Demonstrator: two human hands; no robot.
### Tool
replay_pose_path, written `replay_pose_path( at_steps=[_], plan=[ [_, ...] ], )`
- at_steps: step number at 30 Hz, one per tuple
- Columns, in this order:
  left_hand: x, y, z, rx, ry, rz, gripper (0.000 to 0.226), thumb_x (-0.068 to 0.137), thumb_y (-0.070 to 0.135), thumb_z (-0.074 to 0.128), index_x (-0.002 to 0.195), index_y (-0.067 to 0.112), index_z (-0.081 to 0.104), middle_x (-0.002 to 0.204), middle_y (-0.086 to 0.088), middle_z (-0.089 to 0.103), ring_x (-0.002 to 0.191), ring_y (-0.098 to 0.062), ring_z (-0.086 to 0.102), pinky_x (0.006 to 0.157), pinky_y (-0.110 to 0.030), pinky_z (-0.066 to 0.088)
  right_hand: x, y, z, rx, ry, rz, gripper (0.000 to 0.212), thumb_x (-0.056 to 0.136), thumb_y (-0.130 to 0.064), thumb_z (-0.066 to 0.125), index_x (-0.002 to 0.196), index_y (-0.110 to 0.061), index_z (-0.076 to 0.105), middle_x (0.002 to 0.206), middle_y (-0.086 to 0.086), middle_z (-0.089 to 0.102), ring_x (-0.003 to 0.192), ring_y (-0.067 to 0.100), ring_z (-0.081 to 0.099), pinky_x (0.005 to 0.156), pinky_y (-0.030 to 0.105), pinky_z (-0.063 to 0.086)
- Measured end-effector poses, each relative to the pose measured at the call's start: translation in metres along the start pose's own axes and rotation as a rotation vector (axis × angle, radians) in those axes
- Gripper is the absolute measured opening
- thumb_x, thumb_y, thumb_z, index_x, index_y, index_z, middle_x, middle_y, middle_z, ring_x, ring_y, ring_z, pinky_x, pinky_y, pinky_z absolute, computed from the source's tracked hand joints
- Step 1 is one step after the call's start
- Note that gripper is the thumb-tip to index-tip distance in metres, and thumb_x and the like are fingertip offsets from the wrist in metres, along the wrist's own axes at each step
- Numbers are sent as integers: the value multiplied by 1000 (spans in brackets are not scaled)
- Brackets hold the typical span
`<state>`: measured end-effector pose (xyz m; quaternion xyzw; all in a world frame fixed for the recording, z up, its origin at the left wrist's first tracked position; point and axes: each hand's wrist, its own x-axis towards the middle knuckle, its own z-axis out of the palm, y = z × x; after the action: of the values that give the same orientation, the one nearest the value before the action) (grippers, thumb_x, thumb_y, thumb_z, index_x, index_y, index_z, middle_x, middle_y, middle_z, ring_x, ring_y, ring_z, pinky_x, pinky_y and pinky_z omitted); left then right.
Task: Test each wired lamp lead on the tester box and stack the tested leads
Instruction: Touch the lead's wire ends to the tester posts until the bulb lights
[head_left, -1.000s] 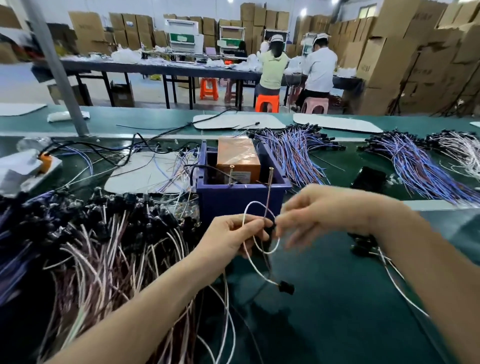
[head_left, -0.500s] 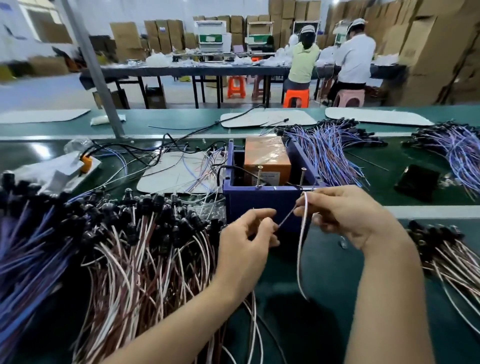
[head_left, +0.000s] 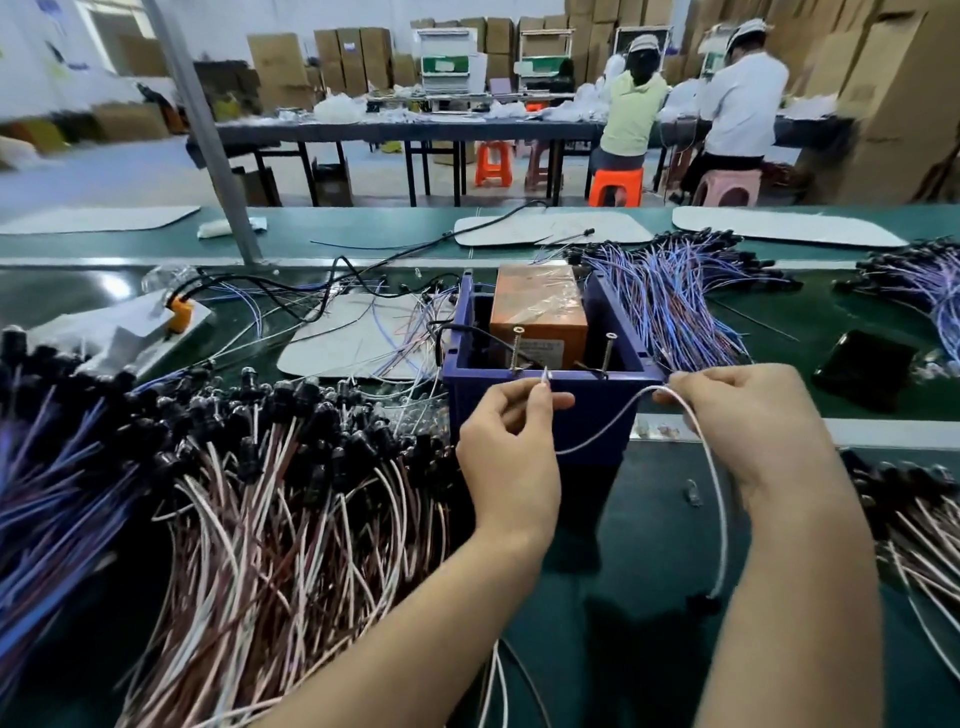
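Note:
The tester box (head_left: 550, 415) is a blue crate holding an orange block (head_left: 537, 306), with two upright screws (head_left: 517, 348) on its near rim. My left hand (head_left: 511, 447) pinches one bare wire end of a white lamp lead (head_left: 711, 499) just below the left screw. My right hand (head_left: 748, 415) pinches the other strand at the crate's right corner. The lead loops between my hands and hangs down to its black lamp end (head_left: 704, 603) over the green belt.
A big heap of brown-and-white leads (head_left: 270, 499) with black lamp heads fills the left. Blue-wired leads (head_left: 670, 301) lie behind the crate, more leads (head_left: 914, 519) at right. A black phone (head_left: 865, 364) lies right of the crate. Two people sit at a far table.
My hands have spread apart, pulling the lead's two wire ends out sideways. The left hand rose to the left screw. The camera view shifted slightly right.

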<state>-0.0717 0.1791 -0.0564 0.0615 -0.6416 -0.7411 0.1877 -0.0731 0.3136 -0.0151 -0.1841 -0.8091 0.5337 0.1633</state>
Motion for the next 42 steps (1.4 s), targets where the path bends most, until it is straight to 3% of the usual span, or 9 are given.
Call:
replay_pose_path(
  at_steps=[2, 5, 7, 10, 14, 18, 21, 42],
  plan=[
    [3, -3, -1, 6, 21, -10, 15, 92, 15, 61, 79, 21, 64, 72, 8, 74, 75, -2, 69, 83, -29, 53, 0, -1, 0, 17, 53, -31, 18, 78, -20, 64, 67, -9, 72, 64, 23, 59, 63, 22, 45, 60, 32, 40],
    [6, -5, -1, -4, 27, -32, 15, 90, 15, 62, 76, 21, 62, 70, 7, 73, 68, -2, 67, 79, -31, 53, -2, -4, 2, 61, 106, -76, 19, 74, -20, 62, 57, -22, 71, 58, 13, 63, 60, 25, 49, 57, 35, 45],
    [7, -6, -2, -12, 25, -57, 15, 90, 14, 61, 75, 20, 60, 70, 5, 73, 61, -4, 62, 70, -31, 53, -3, -7, 3, 74, 141, -98, 21, 73, -20, 62, 56, -28, 71, 49, 3, 57, 57, 22, 46, 53, 28, 39],
    [8, -7, -3, -92, 40, -91, 15, 89, 8, 58, 76, 14, 57, 69, -2, 73, 54, -8, 58, 57, -26, 51, -6, -12, 5, 130, 148, -99, 17, 68, -24, 63, 58, -35, 72, 54, 12, 57, 59, 21, 46, 60, 32, 41],
    [12, -5, -5, -133, 67, -81, 13, 91, 8, 55, 78, 9, 55, 66, -4, 71, 48, -10, 57, 54, -26, 54, -8, -16, 9, 220, 38, -70, 15, 71, -22, 64, 61, -27, 74, 46, -5, 54, 47, 10, 47, 58, 33, 42],
    [14, -6, -5, -140, 80, -84, 16, 93, 11, 56, 78, 8, 55, 63, -5, 70, 46, -11, 58, 53, -28, 55, -5, -18, 15, 216, -66, -32, 28, 78, -9, 61, 54, -19, 72, 40, -4, 51, 35, 6, 42, 39, 17, 38],
    [13, -6, -4, -132, 80, -80, 16, 94, 11, 56, 79, 7, 55, 65, -6, 70, 47, -13, 60, 54, -29, 56, -5, -20, 18, 216, -90, -2, 25, 77, -5, 61, 53, -6, 68, 38, -3, 48, 31, 7, 38, 33, 14, 33],
    [13, -12, -3, -110, 73, -13, 19, 95, 13, 55, 76, 11, 53, 60, -2, 68, 49, -15, 64, 50, -24, 53, -11, -21, 15, 100, -254, 110, 28, 84, -9, 59, 59, 1, 67, 39, 0, 40, 32, 9, 31, 36, 15, 28]
  ],
)
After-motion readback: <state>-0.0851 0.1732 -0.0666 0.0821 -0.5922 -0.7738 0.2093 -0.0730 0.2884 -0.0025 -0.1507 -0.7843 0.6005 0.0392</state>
